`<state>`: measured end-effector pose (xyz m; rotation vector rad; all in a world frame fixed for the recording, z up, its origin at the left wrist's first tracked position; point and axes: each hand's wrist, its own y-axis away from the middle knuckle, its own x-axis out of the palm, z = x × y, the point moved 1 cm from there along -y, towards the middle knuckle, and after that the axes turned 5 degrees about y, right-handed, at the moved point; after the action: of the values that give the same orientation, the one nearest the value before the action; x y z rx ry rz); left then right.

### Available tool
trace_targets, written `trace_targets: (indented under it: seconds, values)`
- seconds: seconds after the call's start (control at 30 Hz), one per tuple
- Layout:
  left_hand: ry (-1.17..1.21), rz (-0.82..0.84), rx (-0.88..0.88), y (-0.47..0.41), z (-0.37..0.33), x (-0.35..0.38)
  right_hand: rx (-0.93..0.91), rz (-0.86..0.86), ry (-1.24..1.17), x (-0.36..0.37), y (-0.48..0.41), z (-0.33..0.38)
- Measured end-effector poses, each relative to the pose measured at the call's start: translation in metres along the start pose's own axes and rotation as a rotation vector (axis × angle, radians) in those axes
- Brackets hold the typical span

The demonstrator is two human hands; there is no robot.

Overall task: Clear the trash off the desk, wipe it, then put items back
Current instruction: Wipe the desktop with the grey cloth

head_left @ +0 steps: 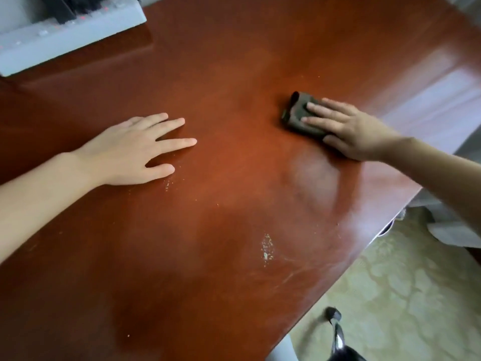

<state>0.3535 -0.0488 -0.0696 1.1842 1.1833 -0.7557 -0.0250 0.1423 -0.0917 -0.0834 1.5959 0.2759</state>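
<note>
right hand (346,128): flat, pressing my cloth (299,115) on the table (208,61)
left hand (130,149): flat, empty
crumbs (266,247): nearer me than the cloth, slightly left

The desk (234,61) is lying open through the middle, between the left hand (125,152) resting flat and the right hand (348,128) pressing the cloth (299,113). A grey unit (65,35) is occupying the far-left corner.
</note>
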Motion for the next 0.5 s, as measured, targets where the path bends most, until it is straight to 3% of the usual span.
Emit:
trace_targets:
  seconds: [0.13, 0.23, 0.3, 0.4, 0.5]
  values:
    - [0.027, -0.017, 0.042, -0.004, 0.006, 0.007, 0.502, -0.105, -0.170, -0.001, -0.035, -0.063]
    - [0.057, -0.008, 0.058, -0.007, 0.012, 0.008, 0.648, -0.102, -0.276, -0.006, -0.065, -0.072]
    - [0.057, 0.028, 0.042, -0.009, 0.012, 0.007, 0.518, -0.079, -0.261, -0.011, -0.079, -0.051]
    - [0.053, 0.047, 0.013, -0.007, 0.008, 0.006, 0.037, -0.089, -0.198, -0.006, -0.066, 0.029]
    - [0.061, 0.030, -0.010, -0.005, 0.004, 0.006, -0.231, -0.059, -0.223, -0.001, -0.012, 0.130]
